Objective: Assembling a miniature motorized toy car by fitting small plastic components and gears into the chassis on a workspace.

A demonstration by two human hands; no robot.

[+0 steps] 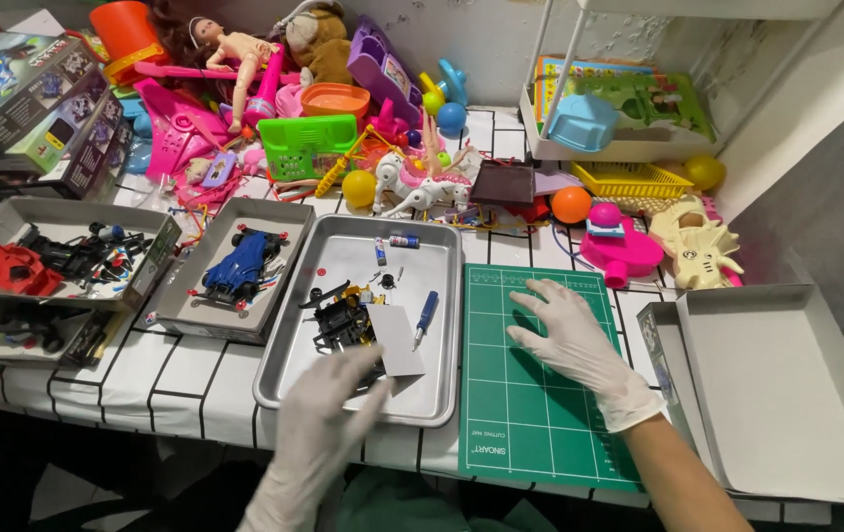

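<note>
Both my hands wear white gloves. My left hand [321,414] hovers over the near edge of a metal tray [441,325], fingers spread and blurred, holding nothing I can make out. In the tray lie a black and yellow toy car chassis [343,315], a white card [397,340], a blue screwdriver [426,313] and small batteries [392,242]. My right hand [570,340] rests flat, fingers apart, on a green cutting mat [530,414].
A blue toy car [239,264] sits in a grey box left of the tray. Another box [67,258] holds red and black parts. An empty white box [786,394] lies at the right. Colourful toys crowd the back of the table.
</note>
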